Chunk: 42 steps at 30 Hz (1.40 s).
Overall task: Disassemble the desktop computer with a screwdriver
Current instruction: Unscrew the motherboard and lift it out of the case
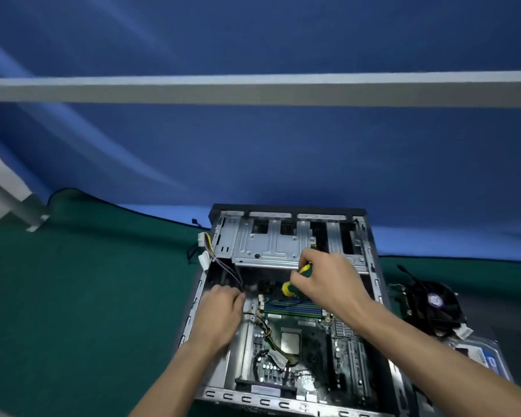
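Observation:
An open desktop computer case (373, 266) lies on its side on a green mat, its motherboard (313, 341) exposed with a bare processor (291, 342) and memory sticks (295, 305). My right hand (328, 278) grips a yellow-and-green screwdriver (297, 279) above the memory sticks, just below the metal drive cage (268, 245). My left hand (220, 314) reaches down inside the case's left side, fingers curled by a bundle of cables (232, 272); whether it holds them I cannot tell. The screwdriver's tip is hidden.
A black cooler fan (433, 305) lies on the mat right of the case, with a hard drive (487, 356) nearer me. White connectors (204, 246) hang over the case's left wall. A blue backdrop (253, 161) rises behind; a grey bar (253, 90) crosses it.

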Each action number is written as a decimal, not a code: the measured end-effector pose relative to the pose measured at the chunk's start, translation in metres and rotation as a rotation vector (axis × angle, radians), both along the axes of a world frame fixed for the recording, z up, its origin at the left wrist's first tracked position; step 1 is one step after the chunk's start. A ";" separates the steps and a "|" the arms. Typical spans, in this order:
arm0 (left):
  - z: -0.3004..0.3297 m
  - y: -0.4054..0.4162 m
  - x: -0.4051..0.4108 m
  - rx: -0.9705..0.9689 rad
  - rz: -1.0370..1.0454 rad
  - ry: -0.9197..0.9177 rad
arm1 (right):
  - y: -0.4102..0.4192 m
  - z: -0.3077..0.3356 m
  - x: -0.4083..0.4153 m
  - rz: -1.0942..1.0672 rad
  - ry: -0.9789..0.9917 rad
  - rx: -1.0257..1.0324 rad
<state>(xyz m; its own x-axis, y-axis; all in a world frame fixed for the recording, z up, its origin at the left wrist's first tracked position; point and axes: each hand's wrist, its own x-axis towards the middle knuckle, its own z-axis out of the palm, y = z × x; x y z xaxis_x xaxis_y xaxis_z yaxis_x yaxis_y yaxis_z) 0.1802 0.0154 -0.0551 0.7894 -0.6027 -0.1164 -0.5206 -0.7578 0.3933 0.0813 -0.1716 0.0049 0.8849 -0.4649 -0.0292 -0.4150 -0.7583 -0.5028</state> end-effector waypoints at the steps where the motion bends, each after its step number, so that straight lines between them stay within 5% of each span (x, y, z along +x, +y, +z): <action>1: -0.005 0.000 0.000 0.034 -0.017 -0.031 | 0.002 -0.007 0.005 0.005 0.010 0.000; 14: -0.021 -0.001 -0.001 -0.070 0.163 -0.069 | 0.019 -0.040 0.048 0.120 0.171 -0.001; 42: -0.020 -0.003 -0.001 -0.088 0.187 -0.141 | 0.037 -0.036 0.074 0.167 0.147 -0.171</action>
<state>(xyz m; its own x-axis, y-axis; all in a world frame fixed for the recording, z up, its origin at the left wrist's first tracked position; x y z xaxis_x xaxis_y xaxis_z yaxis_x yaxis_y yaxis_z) 0.1788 0.0126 -0.0752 0.8930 -0.4473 0.0492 -0.4286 -0.8121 0.3959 0.1549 -0.1348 -0.0315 0.9418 -0.3222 -0.0962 -0.3360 -0.8910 -0.3052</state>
